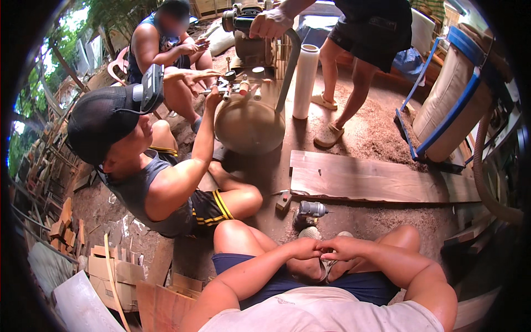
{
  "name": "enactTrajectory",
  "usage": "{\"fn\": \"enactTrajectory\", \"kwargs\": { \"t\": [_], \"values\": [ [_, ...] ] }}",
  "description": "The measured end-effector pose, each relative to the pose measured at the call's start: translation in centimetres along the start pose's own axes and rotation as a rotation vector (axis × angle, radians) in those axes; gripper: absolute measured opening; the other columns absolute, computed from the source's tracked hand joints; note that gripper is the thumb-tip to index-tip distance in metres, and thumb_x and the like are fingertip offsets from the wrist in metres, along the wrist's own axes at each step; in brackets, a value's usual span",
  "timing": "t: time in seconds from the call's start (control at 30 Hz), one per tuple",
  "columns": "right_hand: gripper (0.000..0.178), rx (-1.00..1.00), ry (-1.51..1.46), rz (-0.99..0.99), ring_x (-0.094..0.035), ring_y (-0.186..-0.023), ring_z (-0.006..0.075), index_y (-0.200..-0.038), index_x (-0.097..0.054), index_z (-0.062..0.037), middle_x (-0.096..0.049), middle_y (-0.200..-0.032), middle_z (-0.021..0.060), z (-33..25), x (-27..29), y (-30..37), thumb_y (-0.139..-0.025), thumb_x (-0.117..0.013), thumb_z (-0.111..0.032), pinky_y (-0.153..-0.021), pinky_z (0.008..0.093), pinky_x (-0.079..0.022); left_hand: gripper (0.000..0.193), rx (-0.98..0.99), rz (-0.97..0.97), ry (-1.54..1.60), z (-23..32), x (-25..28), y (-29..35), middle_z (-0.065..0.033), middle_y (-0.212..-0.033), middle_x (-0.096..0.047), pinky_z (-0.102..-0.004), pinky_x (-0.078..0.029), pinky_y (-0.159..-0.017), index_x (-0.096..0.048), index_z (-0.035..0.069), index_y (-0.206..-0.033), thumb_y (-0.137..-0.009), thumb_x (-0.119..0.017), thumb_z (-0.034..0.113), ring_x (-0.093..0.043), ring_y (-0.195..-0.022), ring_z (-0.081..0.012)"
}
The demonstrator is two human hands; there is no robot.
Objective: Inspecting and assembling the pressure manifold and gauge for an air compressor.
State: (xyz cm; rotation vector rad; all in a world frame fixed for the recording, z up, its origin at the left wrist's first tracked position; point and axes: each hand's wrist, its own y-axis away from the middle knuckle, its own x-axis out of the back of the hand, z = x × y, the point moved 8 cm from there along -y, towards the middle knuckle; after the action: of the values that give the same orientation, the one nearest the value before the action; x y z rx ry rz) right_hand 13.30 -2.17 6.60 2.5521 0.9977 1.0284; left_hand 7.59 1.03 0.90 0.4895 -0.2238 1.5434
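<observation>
My left hand (306, 248) and my right hand (339, 248) meet in front of my crossed shins. Their fingers are curled and touch each other; anything inside them is hidden or too small to make out. Just beyond them a grey cordless drill (312, 209) stands on the ground, apart from both hands. A small dark block with a red spot (284, 200) lies left of the drill. Farther off, a seated co-worker in a black cap (105, 119) has both hands at the gauges and valves (235, 82) on a dusty air compressor tank (249, 126).
A wide wooden board (376, 177) lies ahead of my feet. Beyond it are wood shavings, a roll of clear wrap (306, 83) and a standing person's legs (354, 94). A blue-framed dust collector (451, 99) with a hose stands right. Cardboard (116, 279) and wood scraps lie left.
</observation>
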Motion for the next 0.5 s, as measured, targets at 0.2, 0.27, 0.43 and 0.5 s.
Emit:
{"fn": "enactTrajectory", "kwargs": {
  "t": [0.2,0.27,0.43,0.5],
  "values": [
    [0.042,0.017,-0.002,-0.01,-0.065,-0.089,0.0345,-0.124,-0.053,-0.0112,-0.066,-0.1,0.017,0.29,-0.19,0.02,-0.087,-0.06,-0.03,-0.077,0.0419,-0.051,0.03,0.003,-0.006,-0.005,0.4,0.23,0.08,-0.0162,-0.102,-0.066,-0.0422,-0.048,-0.083,-0.061,0.011,-0.11,-0.085,-0.058,0.026,-0.062,-0.096,-0.0354],
    [0.042,0.017,0.003,-0.008,-0.064,-0.089,0.0349,-0.124,-0.053,-0.0113,-0.066,-0.1,0.0172,0.32,-0.22,-0.02,-0.087,-0.06,-0.031,-0.077,0.0422,-0.051,0.03,0.009,-0.007,-0.017,0.41,0.25,0.11,-0.0162,-0.102,-0.066,-0.0422,-0.048,-0.083,-0.061,0.011,-0.111,-0.085,-0.058,0.026,-0.062,-0.096,-0.0355],
    [0.042,0.015,0.019,0.002,-0.064,-0.09,0.0362,-0.123,-0.053,-0.0112,-0.066,-0.1,0.0176,0.32,-0.15,0.06,-0.087,-0.06,-0.031,-0.077,0.0432,-0.05,0.03,0.028,-0.012,-0.023,0.61,0.34,0.13,-0.0164,-0.102,-0.066,-0.0418,-0.048,-0.083,-0.061,0.011,-0.111,-0.085,-0.059,0.025,-0.062,-0.095,-0.0354],
    [0.038,0.033,0.039,0.007,-0.065,-0.09,0.033,-0.12,-0.054,-0.0073,-0.066,-0.099,0.017,0.14,-0.1,0.12,-0.091,-0.059,-0.032,-0.078,0.0406,-0.051,0.029,0.002,-0.006,0.014,0.92,0.44,0.13,-0.0166,-0.102,-0.066,-0.0415,-0.048,-0.083,-0.061,0.01,-0.11,-0.084,-0.059,0.025,-0.062,-0.095,-0.0352]
  ]
}}
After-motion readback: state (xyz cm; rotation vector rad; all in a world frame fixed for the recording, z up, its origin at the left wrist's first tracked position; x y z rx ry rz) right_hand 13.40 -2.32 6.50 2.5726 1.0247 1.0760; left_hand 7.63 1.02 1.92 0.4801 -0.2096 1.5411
